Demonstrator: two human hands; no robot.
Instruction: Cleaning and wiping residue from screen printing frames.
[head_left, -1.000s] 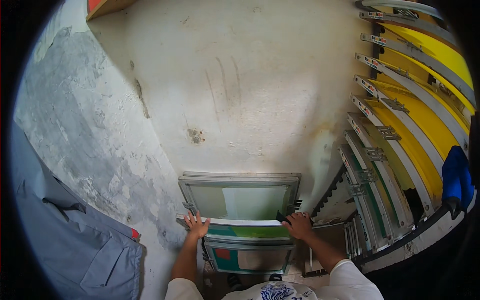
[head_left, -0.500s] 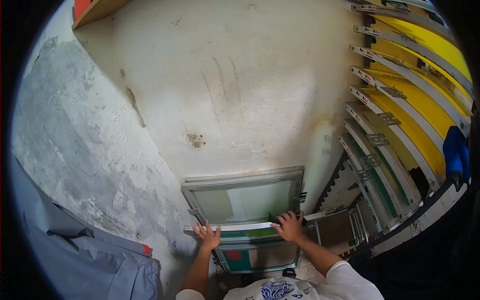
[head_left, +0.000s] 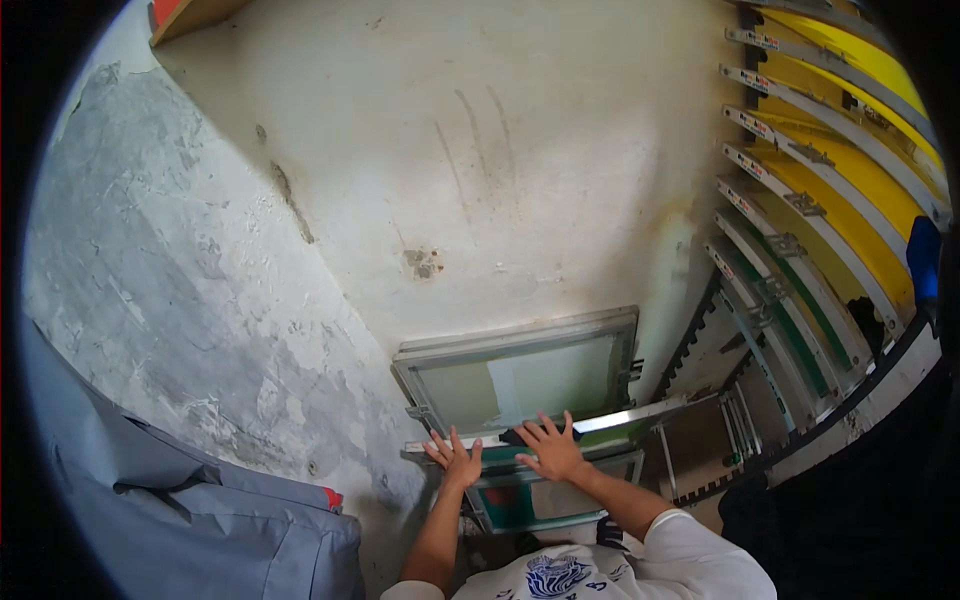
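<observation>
A long silver metal bar (head_left: 640, 413) crosses in front of me at the top of several framed screens. My left hand (head_left: 458, 465) rests on it near its left end, fingers spread, with nothing seen in them. Farther right, my right hand (head_left: 556, 452) presses a small black object (head_left: 515, 437) against the bar, fingers apart over it; its kind is mostly hidden. Behind the bar, a metal-framed screen (head_left: 540, 375) with a pale mesh leans against the wall. Below my hands is another framed screen (head_left: 575, 497) with green and red areas.
On the right, a toothed rack holds several metal-framed yellow screens (head_left: 850, 220). A blue thing (head_left: 923, 262) hangs beside them. Grey cloth (head_left: 250, 520) fills the lower left, near a peeling wall (head_left: 200, 280). A wooden shelf edge (head_left: 195, 18) shows at the upper left.
My right hand has slid left along the bar, carrying the black object closer to my left hand. The left hand stays near the bar's left end. The whole view has shifted a little.
</observation>
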